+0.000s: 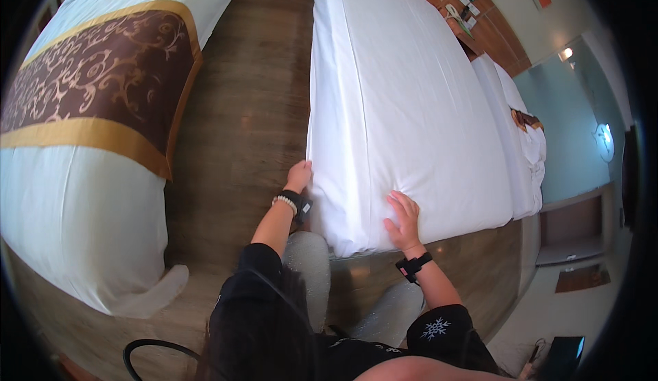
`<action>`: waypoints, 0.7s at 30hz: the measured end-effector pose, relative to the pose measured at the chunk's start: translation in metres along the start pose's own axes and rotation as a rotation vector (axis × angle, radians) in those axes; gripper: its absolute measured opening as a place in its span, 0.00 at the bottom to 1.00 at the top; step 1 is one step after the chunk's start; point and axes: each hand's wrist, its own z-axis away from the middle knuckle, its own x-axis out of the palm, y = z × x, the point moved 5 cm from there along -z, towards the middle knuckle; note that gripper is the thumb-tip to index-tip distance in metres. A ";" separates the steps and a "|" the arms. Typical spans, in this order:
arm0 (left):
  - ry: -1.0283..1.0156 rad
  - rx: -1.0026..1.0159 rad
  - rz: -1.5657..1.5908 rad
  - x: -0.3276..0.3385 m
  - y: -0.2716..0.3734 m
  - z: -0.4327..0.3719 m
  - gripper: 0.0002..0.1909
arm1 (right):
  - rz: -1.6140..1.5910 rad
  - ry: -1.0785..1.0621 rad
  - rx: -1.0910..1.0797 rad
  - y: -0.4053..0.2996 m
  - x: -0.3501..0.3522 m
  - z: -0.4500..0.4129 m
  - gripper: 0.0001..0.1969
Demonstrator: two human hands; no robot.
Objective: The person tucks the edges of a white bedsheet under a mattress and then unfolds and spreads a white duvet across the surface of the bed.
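A bed with a smooth white sheet (pixel 411 103) lies before me. My left hand (pixel 299 176) is at the sheet's left edge, fingers closed on the hanging cloth near the corner. With fingers spread, my right hand (pixel 403 219) rests on top of the sheet near the close end, where small creases run out from the fingertips. I wear a dark band on each wrist and a beaded bracelet on the left one.
Across the wooden floor (pixel 236 98), a second bed carries a brown and gold bed runner (pixel 103 72). Rumpled white bedding (pixel 529 149) lies at the right. A telephone handset (pixel 453 12) is by the wood panel. A black curved tube (pixel 154 342) shows at lower left.
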 end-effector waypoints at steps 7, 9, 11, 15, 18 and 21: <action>-0.208 -0.131 0.266 0.007 -0.002 0.007 0.17 | 0.005 -0.003 -0.011 -0.009 -0.002 -0.014 0.21; -0.206 -0.142 0.394 0.010 -0.005 0.014 0.17 | 0.010 -0.023 0.018 -0.005 -0.003 -0.008 0.21; -0.392 0.036 0.246 0.003 -0.005 0.006 0.17 | 0.011 -0.030 0.014 -0.006 0.001 -0.011 0.21; -0.411 -0.112 0.213 0.005 -0.023 0.003 0.17 | 0.020 -0.048 0.000 -0.006 0.005 -0.013 0.22; -0.381 -0.065 0.258 0.028 -0.020 0.010 0.17 | 0.053 -0.067 0.028 0.003 0.002 -0.002 0.21; -0.363 0.059 0.332 0.024 -0.024 0.004 0.20 | 0.036 -0.083 0.039 0.001 0.004 -0.008 0.23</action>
